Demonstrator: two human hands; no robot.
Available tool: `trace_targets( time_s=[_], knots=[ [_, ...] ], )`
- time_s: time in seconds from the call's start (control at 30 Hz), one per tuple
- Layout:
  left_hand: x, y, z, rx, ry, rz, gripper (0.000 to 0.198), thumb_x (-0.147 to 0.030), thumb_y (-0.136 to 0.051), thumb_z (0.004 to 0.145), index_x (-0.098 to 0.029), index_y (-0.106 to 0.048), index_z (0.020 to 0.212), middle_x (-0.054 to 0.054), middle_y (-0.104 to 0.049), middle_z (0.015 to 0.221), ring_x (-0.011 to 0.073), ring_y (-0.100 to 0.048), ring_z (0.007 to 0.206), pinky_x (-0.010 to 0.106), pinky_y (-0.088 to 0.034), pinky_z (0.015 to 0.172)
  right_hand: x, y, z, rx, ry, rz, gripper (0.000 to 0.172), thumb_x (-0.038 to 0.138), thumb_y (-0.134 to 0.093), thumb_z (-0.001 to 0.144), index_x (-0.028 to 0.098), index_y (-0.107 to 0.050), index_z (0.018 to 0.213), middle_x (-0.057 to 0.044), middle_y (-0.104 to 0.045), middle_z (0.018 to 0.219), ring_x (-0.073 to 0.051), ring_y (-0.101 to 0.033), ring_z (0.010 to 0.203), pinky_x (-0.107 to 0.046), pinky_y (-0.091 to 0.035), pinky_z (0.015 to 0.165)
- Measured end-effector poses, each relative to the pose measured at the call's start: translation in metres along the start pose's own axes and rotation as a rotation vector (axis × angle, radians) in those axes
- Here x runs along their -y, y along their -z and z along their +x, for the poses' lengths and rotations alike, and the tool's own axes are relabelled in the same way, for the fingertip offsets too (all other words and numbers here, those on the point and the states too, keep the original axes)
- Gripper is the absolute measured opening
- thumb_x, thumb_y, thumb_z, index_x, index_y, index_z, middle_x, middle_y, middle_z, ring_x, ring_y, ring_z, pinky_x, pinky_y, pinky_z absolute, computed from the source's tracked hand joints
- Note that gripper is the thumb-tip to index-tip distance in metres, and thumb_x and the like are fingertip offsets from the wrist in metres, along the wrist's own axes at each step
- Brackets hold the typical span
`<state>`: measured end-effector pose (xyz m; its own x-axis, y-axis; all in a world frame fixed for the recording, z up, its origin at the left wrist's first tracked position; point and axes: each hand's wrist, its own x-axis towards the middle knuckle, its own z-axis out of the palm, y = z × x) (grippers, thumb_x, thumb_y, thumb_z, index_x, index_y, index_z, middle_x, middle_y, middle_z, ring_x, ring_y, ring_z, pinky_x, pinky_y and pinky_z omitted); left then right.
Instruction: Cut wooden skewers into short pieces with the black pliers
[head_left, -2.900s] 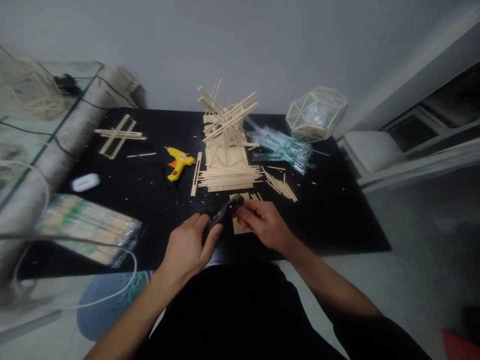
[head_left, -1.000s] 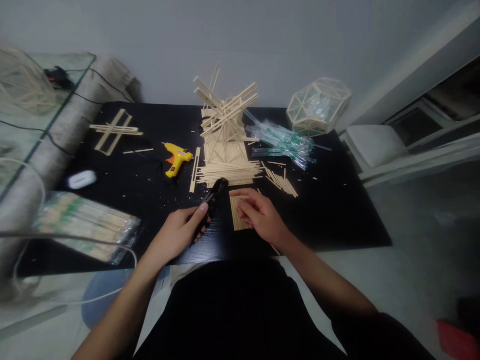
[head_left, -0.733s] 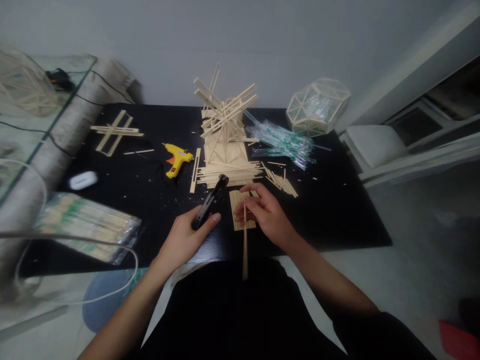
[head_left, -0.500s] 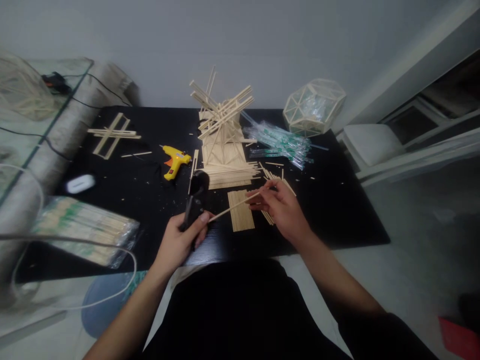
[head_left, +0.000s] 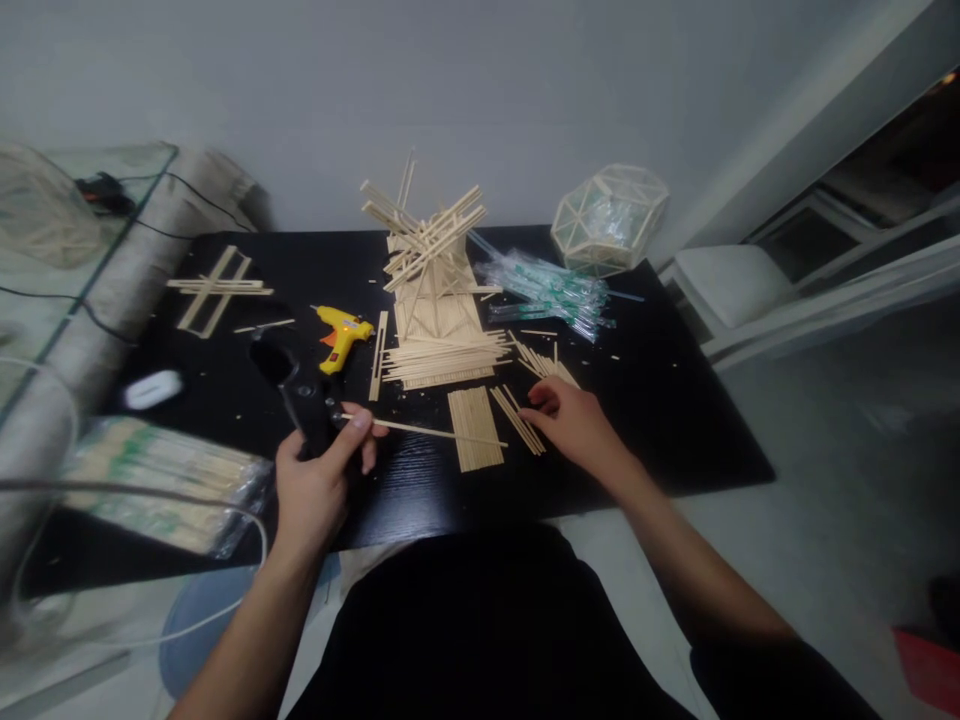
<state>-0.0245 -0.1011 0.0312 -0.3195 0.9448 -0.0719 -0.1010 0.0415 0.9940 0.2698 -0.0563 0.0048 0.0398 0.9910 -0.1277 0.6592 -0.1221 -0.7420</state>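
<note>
Above the black bench (head_left: 420, 505), nearside, your left hand (head_left: 315, 485) clasps a black hand tool (head_left: 306, 405), pinching a thin pale wooden stick (head_left: 424, 430). Your right hand (head_left: 576, 425) curls by loose pale sticks (head_left: 516, 418), grip unclear.

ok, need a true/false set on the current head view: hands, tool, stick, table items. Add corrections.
1. The left hand holds a black hand tool and a thin pale wooden stick. True.
2. The right hand also grips that stick. False: the right hand is apart from it, beside loose pale wooden sticks.
3. The yellow plastic glue gun lies right of the pale wooden structure with crossed blades. False: the glue gun lies left of the structure.
4. A clear, many-sided polyhedron with pale edges sits at the black table's back right. True.
</note>
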Motion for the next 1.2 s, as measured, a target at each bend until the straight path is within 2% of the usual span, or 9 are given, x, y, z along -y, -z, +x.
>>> trace_targets(
  time_s=[0.1, 0.23, 0.43, 0.57, 0.7, 0.83, 0.97, 1.13, 1.2],
  knots=[
    [-0.001, 0.001, 0.002, -0.006, -0.003, -0.013, 0.019, -0.033, -0.081, 0.084, -0.018, -0.070, 0.085, 0.001, -0.072, 0.073, 0.0091, -0.053, 0.049, 0.024, -0.043, 0.051, 0.002, -0.003, 0.001, 0.083, -0.016, -0.145, 0.020, 0.018, -0.082, 0.079, 0.019, -0.065, 0.091, -0.005, -0.074, 0.090, -0.018, -0.068, 0.073, -0.032, -0.053, 0.072],
    [-0.002, 0.002, 0.002, -0.017, -0.007, 0.012, 0.022, -0.035, -0.082, 0.084, -0.018, -0.070, 0.085, 0.000, -0.072, 0.072, 0.0089, -0.053, 0.049, 0.024, -0.044, 0.052, 0.012, -0.005, 0.003, 0.150, -0.039, -0.238, 0.016, 0.012, -0.075, 0.085, 0.018, -0.067, 0.097, -0.004, -0.074, 0.084, -0.019, -0.070, 0.078, -0.030, -0.049, 0.073],
    [-0.002, 0.006, 0.003, -0.044, -0.007, 0.061, 0.026, -0.040, -0.083, 0.082, -0.018, -0.070, 0.085, 0.000, -0.071, 0.071, 0.0094, -0.053, 0.049, 0.025, -0.044, 0.052, 0.022, -0.003, 0.006, 0.214, -0.073, -0.354, 0.014, 0.014, -0.071, 0.088, 0.017, -0.069, 0.102, -0.007, -0.076, 0.086, -0.023, -0.071, 0.082, -0.031, -0.046, 0.071],
    [-0.003, 0.011, 0.003, -0.075, -0.036, 0.144, 0.027, -0.044, -0.082, 0.082, -0.019, -0.070, 0.084, -0.002, -0.066, 0.063, 0.0118, -0.054, 0.052, 0.026, -0.046, 0.053, 0.026, 0.001, 0.004, 0.204, -0.026, -0.352, 0.008, 0.013, -0.065, 0.091, 0.017, -0.070, 0.095, -0.010, -0.075, 0.089, -0.025, -0.072, 0.085, -0.033, -0.048, 0.075],
    [-0.014, 0.015, 0.008, -0.068, -0.097, 0.280, 0.027, -0.045, -0.080, 0.083, -0.020, -0.069, 0.078, -0.002, -0.062, 0.060, 0.0158, -0.061, 0.061, 0.028, -0.050, 0.061, 0.042, -0.001, -0.002, 0.140, 0.214, -0.110, 0.010, 0.013, -0.061, 0.094, 0.018, -0.069, 0.092, -0.008, -0.075, 0.095, -0.022, -0.071, 0.088, -0.034, -0.053, 0.080],
    [-0.034, 0.008, 0.018, 0.027, -0.215, 0.439, 0.027, -0.045, -0.081, 0.082, -0.021, -0.070, 0.079, -0.003, -0.066, 0.065, 0.0142, -0.060, 0.059, 0.028, -0.050, 0.061, 0.074, -0.017, -0.009, 0.296, 0.346, 0.281, 0.009, 0.016, -0.066, 0.093, 0.019, -0.071, 0.099, -0.005, -0.077, 0.096, -0.018, -0.074, 0.083, -0.030, -0.058, 0.074],
    [-0.051, -0.005, 0.027, 0.094, -0.431, 0.612, 0.023, -0.043, -0.077, 0.087, -0.020, -0.072, 0.083, -0.002, -0.071, 0.076, 0.0148, -0.065, 0.069, 0.027, -0.051, 0.066, 0.097, -0.042, -0.009, 0.387, 0.418, 0.433, 0.004, 0.020, -0.070, 0.093, 0.021, -0.073, 0.096, -0.003, -0.080, 0.096, -0.018, -0.076, 0.090, -0.032, -0.059, 0.085],
    [-0.050, -0.013, 0.031, 0.166, -0.538, 0.668, 0.018, -0.037, -0.074, 0.090, -0.020, -0.072, 0.086, -0.002, -0.073, 0.076, 0.0125, -0.064, 0.065, 0.024, -0.050, 0.063, 0.090, -0.068, 0.000, 0.419, 0.371, 0.551, 0.019, 0.027, -0.076, 0.089, 0.024, -0.074, 0.108, -0.001, -0.082, 0.096, -0.020, -0.078, 0.092, -0.034, -0.060, 0.088],
    [-0.045, -0.012, 0.031, 0.184, -0.559, 0.673, 0.017, -0.036, -0.073, 0.090, -0.019, -0.073, 0.088, -0.001, -0.073, 0.076, 0.0124, -0.065, 0.065, 0.024, -0.050, 0.062, 0.082, -0.076, 0.004, 0.418, 0.378, 0.563, 0.017, 0.028, -0.075, 0.089, 0.023, -0.076, 0.106, -0.003, -0.082, 0.099, -0.021, -0.078, 0.093, -0.036, -0.059, 0.091]
  ],
)
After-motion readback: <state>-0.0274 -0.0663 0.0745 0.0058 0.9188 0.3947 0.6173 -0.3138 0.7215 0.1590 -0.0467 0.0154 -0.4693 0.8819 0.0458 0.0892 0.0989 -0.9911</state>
